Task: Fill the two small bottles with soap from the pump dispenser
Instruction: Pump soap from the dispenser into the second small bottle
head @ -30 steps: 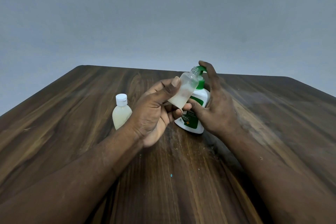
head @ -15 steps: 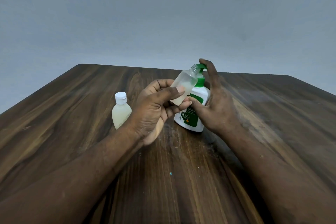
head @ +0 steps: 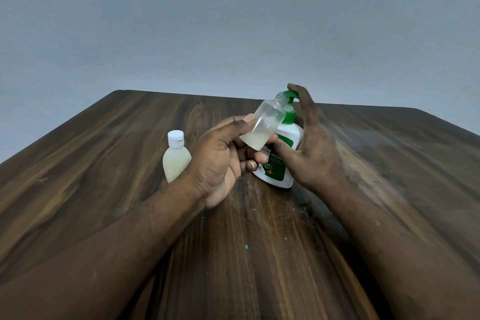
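Gripping low on the open small bottle (head: 265,122) looks the sound choice: it is thin, translucent plastic, surely light and a little squashy, and any soap on its wall would make it slick, so a hold near the stiffer base beats a squeeze at mid-body. The left hand (head: 220,161) has exactly that, thumb on one side and curled fingers on the other, closed around the lower part, with the bottle tilted so its threaded, uncapped mouth sits right by the green nozzle. A shallow pool of pale, cloudy soap lies in the bottom (far from full, I judge). The right hand (head: 311,148) wraps the pump dispenser (head: 281,161), thumb across the front label and a finger resting on the green pump head; the dispenser stands on the table (head: 104,215) and is white with a green label. The capped small bottle (head: 176,156) stands just left of the left hand, white flip cap on, nearly filled with the same milky liquid.
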Available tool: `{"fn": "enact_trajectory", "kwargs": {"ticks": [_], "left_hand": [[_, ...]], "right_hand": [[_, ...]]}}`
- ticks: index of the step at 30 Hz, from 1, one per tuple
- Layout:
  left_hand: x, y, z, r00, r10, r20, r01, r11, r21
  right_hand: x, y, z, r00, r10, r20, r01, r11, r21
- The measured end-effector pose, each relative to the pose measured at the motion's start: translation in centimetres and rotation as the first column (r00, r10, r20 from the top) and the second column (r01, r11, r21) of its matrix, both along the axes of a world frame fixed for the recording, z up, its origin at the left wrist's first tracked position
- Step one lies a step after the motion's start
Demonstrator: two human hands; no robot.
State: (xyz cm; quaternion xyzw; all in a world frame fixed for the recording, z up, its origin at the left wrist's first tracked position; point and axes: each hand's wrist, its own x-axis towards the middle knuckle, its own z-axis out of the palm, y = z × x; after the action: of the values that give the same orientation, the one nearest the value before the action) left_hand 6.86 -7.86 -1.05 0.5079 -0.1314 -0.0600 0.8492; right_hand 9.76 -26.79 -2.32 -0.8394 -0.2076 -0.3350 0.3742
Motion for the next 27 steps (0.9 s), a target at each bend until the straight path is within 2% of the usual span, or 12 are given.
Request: {"fn": "enact_trajectory", "kwargs": {"ticks": [8,19,27], "left_hand": [[-0.20,-0.02,-0.24,1.000,0.008,-0.018,-0.007,1.000,0.007],[-0.02,0.09,-0.24,0.997,-0.067,0.046,0.067,0.998,0.005],[-0.04,0.12,-0.10,0.999,-0.021,0.037,0.018,0.998,0.061]], "right_hand": [[-0.11,0.18,-0.03,1.000,0.003,0.027,-0.003,1.000,0.004],[-0.21,0.07,0.11,1.000,-0.002,-0.003,0.002,1.000,-0.002],[-0.50,0.35,0.30,1.000,-0.024,-0.004,0.024,1.000,-0.003]]}}
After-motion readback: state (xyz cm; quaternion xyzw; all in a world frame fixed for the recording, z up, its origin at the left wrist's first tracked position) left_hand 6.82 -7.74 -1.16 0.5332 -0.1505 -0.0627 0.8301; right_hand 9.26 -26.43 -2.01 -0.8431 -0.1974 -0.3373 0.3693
